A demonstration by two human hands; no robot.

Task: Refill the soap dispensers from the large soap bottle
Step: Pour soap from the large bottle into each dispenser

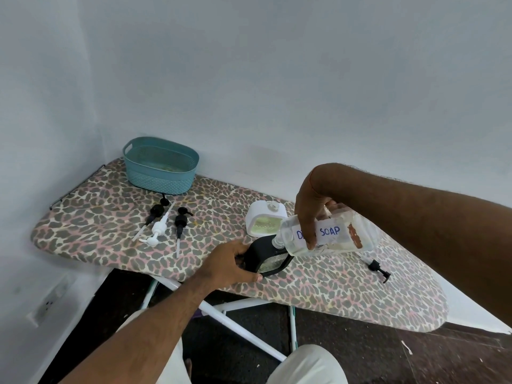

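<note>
My right hand [310,209] grips the large clear soap bottle [338,234], labelled SOAP, tipped nearly flat with its mouth over the neck of a black soap dispenser [266,256]. My left hand [230,261] holds that dispenser by its left side near the front edge of the ironing board [97,217]. A white soap dispenser [263,221] with no pump stands just behind, holding greenish soap. The black dispenser's window shows pale liquid inside.
Three loose pump heads lie on the board's left: two black [155,214] [180,220] and one white [158,228]. Another black pump [378,268] lies at the right. A teal basket [160,164] sits at the back left corner against the wall.
</note>
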